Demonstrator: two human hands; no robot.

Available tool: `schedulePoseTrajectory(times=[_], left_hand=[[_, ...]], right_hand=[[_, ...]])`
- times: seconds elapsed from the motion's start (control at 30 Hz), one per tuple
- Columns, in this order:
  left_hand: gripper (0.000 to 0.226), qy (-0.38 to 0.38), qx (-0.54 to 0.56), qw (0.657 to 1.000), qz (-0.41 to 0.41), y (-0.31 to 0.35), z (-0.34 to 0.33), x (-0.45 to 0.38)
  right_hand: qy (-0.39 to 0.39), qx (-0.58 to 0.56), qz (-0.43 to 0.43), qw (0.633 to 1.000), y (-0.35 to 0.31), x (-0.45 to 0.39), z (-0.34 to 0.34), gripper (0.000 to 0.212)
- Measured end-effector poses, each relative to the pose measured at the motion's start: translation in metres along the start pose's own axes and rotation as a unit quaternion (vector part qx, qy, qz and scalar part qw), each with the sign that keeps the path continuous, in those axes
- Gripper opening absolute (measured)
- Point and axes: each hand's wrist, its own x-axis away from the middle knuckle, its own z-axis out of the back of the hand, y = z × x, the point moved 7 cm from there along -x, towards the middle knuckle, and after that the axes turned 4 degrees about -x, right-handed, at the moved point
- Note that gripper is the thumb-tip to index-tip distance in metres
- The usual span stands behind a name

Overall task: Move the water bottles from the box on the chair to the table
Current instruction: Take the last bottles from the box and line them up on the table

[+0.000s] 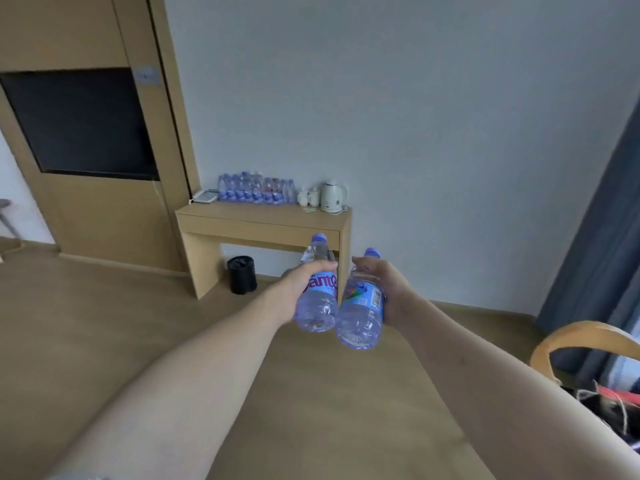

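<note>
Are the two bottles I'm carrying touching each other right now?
Cannot tell. In the head view the left hand's bottle and the right hand's bottle overlap near their lower halves, but overlap alone doesn't prove contact.

Clear bottles (320, 292) with blue caps and blue labels, pale wood table (263, 220), black bin (241, 274), white kettle (332, 196), grey-blue curtain (595, 237)

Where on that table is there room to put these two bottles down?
The front strip of the table, before the bottle row, looks bare. The back is crowded: phone, bottles, cups, kettle.
</note>
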Motion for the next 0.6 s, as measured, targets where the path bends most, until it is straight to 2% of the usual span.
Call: schedulePoseTrajectory(times=[0.3,0.6], left_hand=[[0.038,0.087,0.034,0.995,-0.033,0.072,0.095,-0.098],[0.037,0.135,0.049,0.989,-0.027,0.099,0.189,-0.195]], right_hand=[[-0.049,0.037,-0.012,0.998,-0.046,-0.157,-0.066,0.037],[-0.069,0.068,-0.056,0.994,-0.042,-0.293,-0.116,0.04]])
